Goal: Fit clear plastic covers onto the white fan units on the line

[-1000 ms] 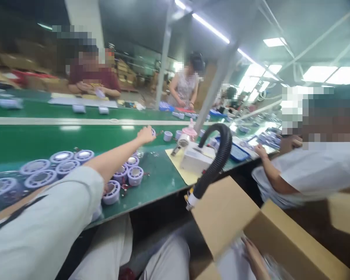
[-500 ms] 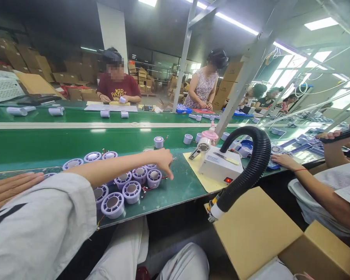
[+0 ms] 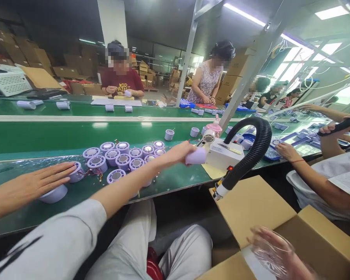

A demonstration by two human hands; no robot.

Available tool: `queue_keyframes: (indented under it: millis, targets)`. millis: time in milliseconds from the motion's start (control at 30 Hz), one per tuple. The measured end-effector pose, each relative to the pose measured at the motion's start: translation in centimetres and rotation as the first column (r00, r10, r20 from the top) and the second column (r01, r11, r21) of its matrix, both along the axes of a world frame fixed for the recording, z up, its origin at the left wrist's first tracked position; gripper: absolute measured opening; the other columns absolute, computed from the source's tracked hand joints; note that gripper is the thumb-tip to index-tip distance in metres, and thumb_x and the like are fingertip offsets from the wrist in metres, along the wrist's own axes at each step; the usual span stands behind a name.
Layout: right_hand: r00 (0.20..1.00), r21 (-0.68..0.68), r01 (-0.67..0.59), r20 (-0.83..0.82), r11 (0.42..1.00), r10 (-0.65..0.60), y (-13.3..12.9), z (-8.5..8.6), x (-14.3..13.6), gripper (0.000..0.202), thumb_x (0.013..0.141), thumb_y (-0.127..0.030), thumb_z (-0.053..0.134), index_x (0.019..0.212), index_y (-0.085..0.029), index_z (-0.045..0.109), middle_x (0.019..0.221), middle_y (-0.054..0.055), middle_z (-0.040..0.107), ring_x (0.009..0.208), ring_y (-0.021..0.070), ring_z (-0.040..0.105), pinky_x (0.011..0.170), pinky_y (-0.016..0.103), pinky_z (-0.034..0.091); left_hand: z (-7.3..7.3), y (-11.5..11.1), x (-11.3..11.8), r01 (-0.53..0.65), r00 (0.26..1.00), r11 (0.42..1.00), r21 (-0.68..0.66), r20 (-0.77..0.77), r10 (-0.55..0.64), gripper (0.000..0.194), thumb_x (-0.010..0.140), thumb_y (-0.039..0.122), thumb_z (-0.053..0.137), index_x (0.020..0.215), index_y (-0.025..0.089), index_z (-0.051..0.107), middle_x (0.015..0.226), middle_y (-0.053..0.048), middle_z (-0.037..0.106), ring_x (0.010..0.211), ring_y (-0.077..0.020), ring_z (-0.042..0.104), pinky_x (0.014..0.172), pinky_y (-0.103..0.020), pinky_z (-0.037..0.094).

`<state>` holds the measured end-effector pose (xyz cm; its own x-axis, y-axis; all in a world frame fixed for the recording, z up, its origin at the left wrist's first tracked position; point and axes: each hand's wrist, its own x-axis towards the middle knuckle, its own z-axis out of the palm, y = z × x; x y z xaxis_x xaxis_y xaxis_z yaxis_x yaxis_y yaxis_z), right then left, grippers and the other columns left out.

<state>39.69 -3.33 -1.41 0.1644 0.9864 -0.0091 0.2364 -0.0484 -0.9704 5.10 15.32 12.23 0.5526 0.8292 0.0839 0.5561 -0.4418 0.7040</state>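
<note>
My left hand (image 3: 182, 152), reaching across from a white sleeve, is closed around a lavender cylindrical housing (image 3: 196, 156) lifted beside the white box-shaped machine (image 3: 223, 155). Beneath and left of that forearm, several round lavender housings (image 3: 123, 160) with vented rims, silvery discs and thin wires stand grouped on the green bench. At lower right my right hand (image 3: 275, 249), smeared by motion, grips a clear plastic piece (image 3: 270, 256) above an open cardboard box (image 3: 256, 206); its exact kind cannot be made out.
A co-worker's hand (image 3: 46, 179) lies over housings at the left. From the machine a black corrugated hose (image 3: 264, 151) arches over the bench edge. Another person's hand (image 3: 288, 151) is by blue trays at right. Beyond runs a green conveyor (image 3: 61, 134) with more housings; two people work across it.
My left hand has moved right and now carries a lavender housing. My right hand has come up from the bottom edge with clear plastic. The co-worker's hand at left has reached further in.
</note>
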Motion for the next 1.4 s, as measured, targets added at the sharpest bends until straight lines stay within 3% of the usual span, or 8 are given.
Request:
queue_keyframes:
  millis: [133,267,400,567,700,1100,1267,1400]
  targets:
    - [0.914,0.249,-0.313,0.341,0.917,0.219,-1.6,2.0,-6.8,0.045,0.091,-0.044,0.053,0.134,-0.03,0.054,0.127,0.011,0.06,0.112,0.0338,0.061,0.092,0.048,0.054,-4.7,-5.3,2.0,0.23,0.953,0.935,-0.268,0.255,-0.162,0.074,0.091,0.047,-0.009,0.118,0.007,0.047,0.095,-0.016,0.064,0.061,-0.0145,0.061,0.043,-0.022,0.043]
    - [0.72,0.294,-0.387,0.689,0.874,0.088,-3.0,3.6,-11.8,0.053,0.091,-0.031,0.055,0.143,-0.034,0.044,0.133,0.011,0.05,0.117,0.0313,0.056,0.092,0.045,0.054,-9.7,-10.2,1.6,0.38,0.902,0.662,-0.646,0.418,-0.109,0.058,0.088,0.055,0.023,0.11,0.012,0.054,0.09,-0.011,0.061,0.054,-0.0108,0.052,0.039,-0.02,0.036]
    - [0.587,0.142,-0.394,0.799,0.908,0.13,-3.3,3.4,-14.3,0.052,0.085,-0.024,0.059,0.136,-0.03,0.053,0.134,0.014,0.048,0.109,0.0337,0.056,0.085,0.05,0.056,-11.1,-11.9,0.8,0.417,0.909,0.595,-0.687,0.336,-0.249,0.027,0.083,0.036,0.049,0.09,0.015,0.065,0.081,-0.004,0.059,0.058,-0.0101,0.048,0.048,-0.021,0.038]
    - [0.686,-0.085,-0.416,0.624,0.905,0.374,-2.9,1.9,-14.9,0.036,0.075,-0.009,0.065,0.109,-0.022,0.068,0.131,0.012,0.051,0.115,0.0313,0.053,0.094,0.05,0.05,-10.6,-13.1,0.7,0.401,0.914,0.743,-0.535,0.178,-0.365,0.014,0.078,0.024,0.061,0.086,0.019,0.071,0.095,-0.003,0.061,0.091,-0.0174,0.055,0.083,-0.027,0.042]
    - [0.741,-0.102,-0.437,0.522,0.894,0.422,-2.6,1.4,-14.4,0.023,0.074,-0.008,0.069,0.093,-0.02,0.072,0.125,0.011,0.052,0.118,0.0294,0.052,0.101,0.048,0.045,-10.4,-14.4,0.5,0.359,0.906,0.898,-0.255,-0.137,-0.401,0.022,0.084,0.03,0.057,0.1,0.024,0.07,0.103,-0.004,0.06,0.091,-0.0196,0.059,0.08,-0.03,0.043]
    - [0.368,-0.159,-0.396,0.875,0.904,0.315,-2.9,2.3,-15.9,0.025,0.073,0.003,0.066,0.08,-0.019,0.073,0.127,0.013,0.056,0.11,0.0328,0.056,0.065,0.034,0.058,-10.3,-14.6,0.3,0.256,0.966,0.949,-0.186,0.016,-0.257,0.019,0.081,0.032,0.066,0.094,0.019,0.062,0.09,0.0,0.06,0.076,-0.0137,0.055,0.068,-0.025,0.04]
    - [0.638,-0.125,-0.371,0.686,0.92,0.35,-3.3,3.6,-15.7,0.011,0.075,-0.014,0.077,0.079,-0.019,0.069,0.123,0.01,0.054,0.1,0.0257,0.062,0.074,0.036,0.057,-11.3,-14.5,0.0,0.136,0.969,0.967,-0.217,0.232,-0.084,0.05,0.063,0.043,0.083,0.102,0.018,0.063,0.094,-0.001,0.056,0.081,-0.0152,0.054,0.071,-0.026,0.044]
    - [0.833,-0.053,-0.339,0.446,0.939,0.326,-3.7,3.4,-15.2,0.021,0.092,-0.025,0.06,0.073,-0.021,0.069,0.115,0.008,0.055,0.103,0.0245,0.061,0.083,0.039,0.054,-12.6,-14.5,-0.4,0.226,0.939,0.963,-0.145,0.295,-0.176,0.062,0.056,0.048,0.085,0.11,0.024,0.067,0.099,-0.003,0.049,0.094,-0.0189,0.054,0.085,-0.034,0.047]
